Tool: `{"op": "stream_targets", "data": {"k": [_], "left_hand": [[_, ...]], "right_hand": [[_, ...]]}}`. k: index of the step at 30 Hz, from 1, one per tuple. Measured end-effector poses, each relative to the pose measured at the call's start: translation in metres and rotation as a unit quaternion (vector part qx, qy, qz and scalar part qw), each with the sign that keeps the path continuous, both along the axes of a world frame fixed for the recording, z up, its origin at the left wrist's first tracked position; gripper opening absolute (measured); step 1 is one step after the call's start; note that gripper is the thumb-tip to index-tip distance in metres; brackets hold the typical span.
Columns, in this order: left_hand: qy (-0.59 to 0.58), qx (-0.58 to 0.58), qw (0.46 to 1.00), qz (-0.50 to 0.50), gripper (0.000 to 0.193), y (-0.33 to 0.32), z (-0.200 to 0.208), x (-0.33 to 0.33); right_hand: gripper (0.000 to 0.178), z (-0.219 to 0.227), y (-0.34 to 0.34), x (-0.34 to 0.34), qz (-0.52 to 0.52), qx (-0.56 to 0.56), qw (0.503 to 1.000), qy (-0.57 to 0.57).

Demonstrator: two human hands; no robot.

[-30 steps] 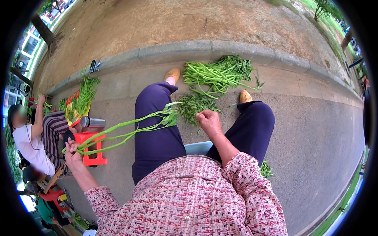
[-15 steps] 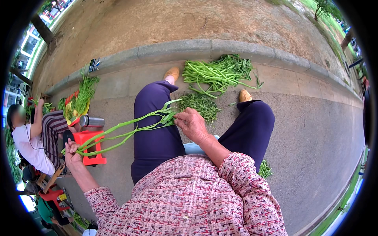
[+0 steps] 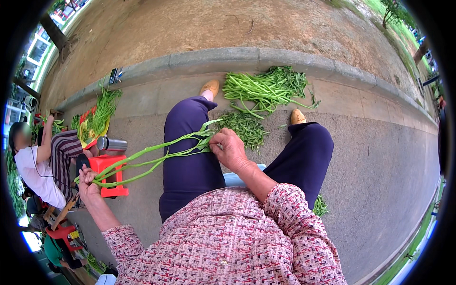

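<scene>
My left hand (image 3: 89,183) is closed around the thick ends of several long green water spinach stems (image 3: 142,153), held out at the left over a red stool. They stretch across my left thigh toward my right hand (image 3: 230,151). Its fingers are pinched at the leafy tips (image 3: 205,137), partly hiding what they grip. Just beyond this hand, a heap of loose leaves (image 3: 243,130) lies on the pavement between my feet. Farther out, a larger bundle of water spinach (image 3: 266,90) rests near the kerb.
The red plastic stool (image 3: 114,176) and a steel flask (image 3: 112,144) stand at the left. Beyond them another person (image 3: 40,161) sits near more greens (image 3: 103,114). A stone kerb (image 3: 213,61) crosses the far side. Light blue seat (image 3: 233,179) shows under me.
The whole view has shifted slightly. Both hands keep nearly the same places and grips, and the stems stay stretched between them.
</scene>
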State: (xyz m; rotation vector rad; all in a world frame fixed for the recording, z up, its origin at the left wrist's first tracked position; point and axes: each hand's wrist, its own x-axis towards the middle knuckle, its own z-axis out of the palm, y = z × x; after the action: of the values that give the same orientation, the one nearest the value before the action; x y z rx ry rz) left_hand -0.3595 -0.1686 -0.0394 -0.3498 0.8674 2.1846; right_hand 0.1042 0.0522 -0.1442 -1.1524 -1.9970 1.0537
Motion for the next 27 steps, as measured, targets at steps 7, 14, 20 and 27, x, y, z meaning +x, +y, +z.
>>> {"op": "stream_targets", "data": {"k": [7, 14, 20, 27], "left_hand": [[0.004, -0.001, 1.0, -0.011, 0.028, 0.002, 0.002, 0.004], [0.012, -0.01, 1.0, 0.0, 0.028, 0.003, 0.004, 0.004], [-0.016, 0.002, 1.0, 0.001, 0.029, 0.004, 0.007, 0.009], [0.019, -0.011, 1.0, 0.014, 0.026, 0.013, 0.016, 0.029]], "right_hand": [[0.014, 0.005, 0.001, -0.002, 0.011, 0.009, 1.0, 0.01], [0.009, 0.004, 0.001, 0.001, 0.009, -0.002, 1.0, -0.001], [0.006, 0.004, -0.001, 0.013, 0.011, -0.025, 0.999, 0.018], [0.014, 0.005, -0.005, 0.009, 0.011, -0.047, 0.996, -0.072]]}}
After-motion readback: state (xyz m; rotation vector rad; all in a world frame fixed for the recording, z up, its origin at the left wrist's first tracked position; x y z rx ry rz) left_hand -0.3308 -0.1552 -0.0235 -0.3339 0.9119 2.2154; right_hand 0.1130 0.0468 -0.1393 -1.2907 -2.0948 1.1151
